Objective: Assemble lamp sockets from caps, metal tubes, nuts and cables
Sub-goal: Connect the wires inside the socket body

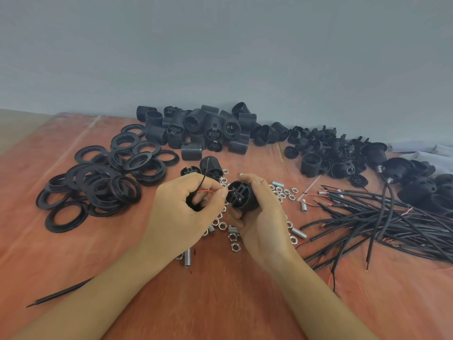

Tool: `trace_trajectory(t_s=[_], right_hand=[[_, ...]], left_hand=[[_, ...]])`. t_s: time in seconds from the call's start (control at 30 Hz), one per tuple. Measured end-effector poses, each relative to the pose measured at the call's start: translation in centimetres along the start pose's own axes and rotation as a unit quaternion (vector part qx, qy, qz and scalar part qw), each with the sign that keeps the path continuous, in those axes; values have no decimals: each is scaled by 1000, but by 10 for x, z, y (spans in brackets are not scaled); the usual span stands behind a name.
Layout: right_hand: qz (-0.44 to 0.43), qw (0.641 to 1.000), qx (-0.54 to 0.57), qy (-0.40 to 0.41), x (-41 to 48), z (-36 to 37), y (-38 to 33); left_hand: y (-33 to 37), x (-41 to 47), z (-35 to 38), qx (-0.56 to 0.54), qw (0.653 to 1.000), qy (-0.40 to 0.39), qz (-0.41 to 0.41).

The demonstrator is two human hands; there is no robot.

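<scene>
The socket body [241, 196] is a black plastic cylinder, held above the middle of the worktop [220, 303] in the right hand [259, 217]. That hand's grip is curled round the socket body's barrel, thumb below and fingers over the top. Its open end shows cross-shaped ribs with small metal contacts between them. The long axis runs roughly left to right, and the ribbed end points left, toward the left hand [181, 212], and a little toward the viewer.

The left hand's grip is pressed together, thumb and forefinger pinching a thin red wire [210, 191] whose tip reaches the ribbed face. A black cable [204, 175] arcs up from this hand and over its knuckles. Something black sits in the curl of the palm; what it is cannot be told.

Everything else lies loose in heaps on the worktop. Flat black rings [105, 182] spread at the left, threaded socket shells [203, 128] are piled against the grey wall [220, 57], and domed caps [331, 148] lie to the right of them. A bundle of black cables [392, 217] fans out at the right. Nuts [235, 246] and short metal tubes [187, 257] are scattered under and around both hands.
</scene>
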State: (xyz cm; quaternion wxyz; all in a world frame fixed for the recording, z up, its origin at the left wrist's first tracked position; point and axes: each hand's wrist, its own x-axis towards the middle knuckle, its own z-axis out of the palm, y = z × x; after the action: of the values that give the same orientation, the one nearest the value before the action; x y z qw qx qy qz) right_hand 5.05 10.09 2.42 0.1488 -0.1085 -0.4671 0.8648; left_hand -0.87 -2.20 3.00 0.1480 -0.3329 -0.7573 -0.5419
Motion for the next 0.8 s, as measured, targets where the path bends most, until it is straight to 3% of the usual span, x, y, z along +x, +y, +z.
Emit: trace_trajectory(t_s=[0.37,0.6,0.8], right_hand=[[-55,993,-108,7,-2,-2,3],[-148,958,-245,14,-2,-5,5],[-183,942,-281,7,-3,-5,7]], left_hand=[[-1,1,-1,5,1000,-3,3],[-5,2,-2,11,999,-43,8],[-8,2,-2,12,998,-52,14]])
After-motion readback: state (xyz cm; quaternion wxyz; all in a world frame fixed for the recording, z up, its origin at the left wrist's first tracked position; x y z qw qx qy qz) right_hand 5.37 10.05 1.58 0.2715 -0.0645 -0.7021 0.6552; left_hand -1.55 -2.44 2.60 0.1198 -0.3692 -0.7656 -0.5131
